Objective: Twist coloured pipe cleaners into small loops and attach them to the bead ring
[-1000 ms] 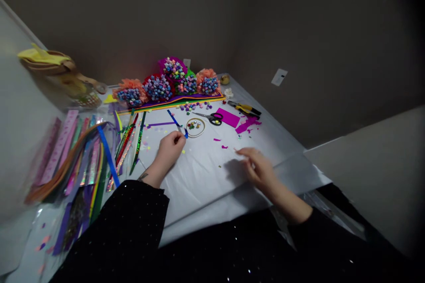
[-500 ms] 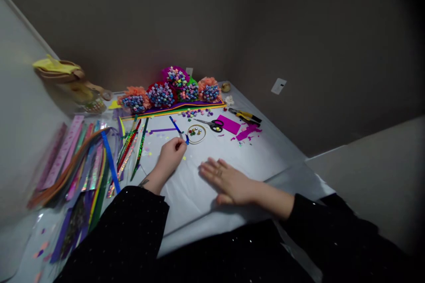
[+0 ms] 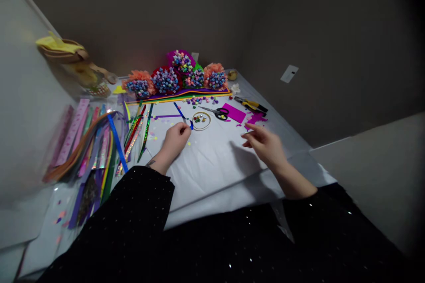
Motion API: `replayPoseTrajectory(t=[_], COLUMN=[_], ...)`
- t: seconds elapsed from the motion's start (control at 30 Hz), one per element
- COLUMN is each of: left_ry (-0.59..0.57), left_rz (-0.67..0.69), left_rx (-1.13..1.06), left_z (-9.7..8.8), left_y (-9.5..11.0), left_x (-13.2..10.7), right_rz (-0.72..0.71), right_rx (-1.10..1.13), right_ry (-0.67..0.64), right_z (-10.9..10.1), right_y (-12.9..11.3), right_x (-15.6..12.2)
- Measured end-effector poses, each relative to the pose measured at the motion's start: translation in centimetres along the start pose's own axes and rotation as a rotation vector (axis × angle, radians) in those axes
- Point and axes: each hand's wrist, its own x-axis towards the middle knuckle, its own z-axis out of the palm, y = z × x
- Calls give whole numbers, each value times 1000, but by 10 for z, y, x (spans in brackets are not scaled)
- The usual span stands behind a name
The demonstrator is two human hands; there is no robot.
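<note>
My left hand (image 3: 175, 139) rests on the white sheet (image 3: 212, 163) with its fingers pinched on the end of a narrow blue paper strip (image 3: 182, 113). A small round dish of coloured beads (image 3: 201, 120) lies just past the strip's end. Raised a little over the sheet, my right hand (image 3: 264, 143) has loosely spread fingers and is blurred; nothing shows in it. It hovers close to torn magenta paper scraps (image 3: 254, 120) and a magenta paper square (image 3: 234, 112). Scissors (image 3: 217, 112) lie beside the dish.
Several paper-flower bouquets (image 3: 175, 77) stand at the back on stacked coloured sheets. A yellow utility knife (image 3: 250, 105) lies at right. Many coloured paper strips (image 3: 99, 146) spread out at left. A yellow and tan object (image 3: 71, 57) sits on the left. Walls close in behind.
My right hand lifted off the sheet, where it lay flat, and swung right toward the magenta scraps. My left hand kept its pinch on the blue strip.
</note>
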Motion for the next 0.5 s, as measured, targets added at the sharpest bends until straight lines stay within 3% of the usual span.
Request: replayPoseTrajectory(t=[0.07, 0.13, 0.2, 0.27, 0.33, 0.37, 0.43, 0.5], left_ry=[-1, -6, -15, -19, -19, -17, -13, -12], left_rz=[7, 17, 27, 34, 38, 39, 41, 48], left_rx=[3, 6, 10, 18, 28, 33, 39, 43], left_z=[0, 0, 0, 0, -1, -1, -2, -1], left_y=[0, 2, 3, 5, 5, 4, 2, 1], left_x=[0, 0, 0, 0, -1, -1, 0, 0], right_rz=[-9, -204, -478, -862, -1070, -1073, -895, -608], right_rx=[-126, -197, -136, -11, 44, 52, -4, -132], right_ry=[87, 77, -132, -422, -584, -590, -602, -585], right_z=[-4, 1, 18, 44, 71, 81, 82, 53], right_y=[-18, -51, -93, -131, -147, -143, -109, -52], right_x=[-16, -42, -72, -96, -109, -112, -120, -144])
